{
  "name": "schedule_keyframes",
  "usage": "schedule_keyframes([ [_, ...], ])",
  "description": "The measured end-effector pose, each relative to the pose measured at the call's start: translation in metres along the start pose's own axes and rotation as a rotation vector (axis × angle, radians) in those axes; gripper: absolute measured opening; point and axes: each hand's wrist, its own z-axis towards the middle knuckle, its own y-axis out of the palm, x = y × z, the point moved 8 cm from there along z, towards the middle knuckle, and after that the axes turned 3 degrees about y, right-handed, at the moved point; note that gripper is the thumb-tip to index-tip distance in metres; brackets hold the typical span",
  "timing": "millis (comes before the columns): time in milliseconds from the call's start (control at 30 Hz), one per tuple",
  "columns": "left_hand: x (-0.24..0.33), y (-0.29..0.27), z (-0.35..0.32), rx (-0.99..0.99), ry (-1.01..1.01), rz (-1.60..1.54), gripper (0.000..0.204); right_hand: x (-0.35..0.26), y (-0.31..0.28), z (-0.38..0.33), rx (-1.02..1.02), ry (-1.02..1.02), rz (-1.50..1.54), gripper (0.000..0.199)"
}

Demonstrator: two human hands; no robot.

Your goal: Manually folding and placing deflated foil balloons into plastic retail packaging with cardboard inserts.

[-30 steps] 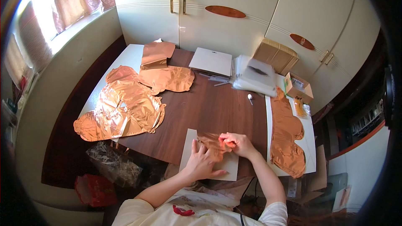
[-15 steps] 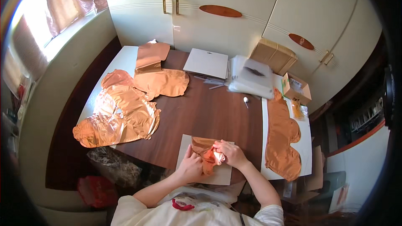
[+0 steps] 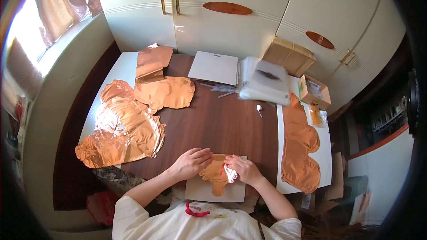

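Observation:
A copper-coloured foil balloon [image 3: 215, 172], folded small, lies on a pale card sheet [image 3: 209, 194] at the table's near edge. My left hand [image 3: 192, 163] rests along the balloon's left edge, fingers stretched out and nearly flat. At its right side, my right hand [image 3: 242, 169] has its fingers bent and closed on the balloon's edge, beside a crumpled white part [image 3: 231, 175]. Some red shows on the foil by the right fingertips. The right hand partly hides the balloon's right side.
Larger copper foil balloons [image 3: 129, 133] spread over the left side; another [image 3: 299, 146] lies on a white board at right. Toward the back are a stack of pale cards [image 3: 214, 67], clear plastic bags [image 3: 263, 82], a cardboard box [image 3: 289, 57], a small open box [image 3: 314, 91] and a white-headed stick [image 3: 259, 108].
The balloon between my hands now lies flatter and wider. My left hand has moved up and left, its fingers straightening. My right hand has shifted slightly down.

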Motion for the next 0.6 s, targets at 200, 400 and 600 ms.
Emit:
schedule_keyframes([
  [200, 0.002, -0.003, -0.001, -0.008, 0.021, 0.045, 0.038, 0.001, -0.001, 0.0, -0.019, 0.031, -0.006, 0.017],
  [400, 0.001, -0.006, 0.001, -0.038, 0.018, 0.052, 0.037, 0.001, 0.0, -0.002, -0.022, 0.01, 0.003, 0.016],
  [600, 0.0, 0.003, 0.009, -0.21, -0.146, -0.063, 0.05, -0.003, -0.001, 0.0, 0.005, -0.036, -0.105, 0.019],
])
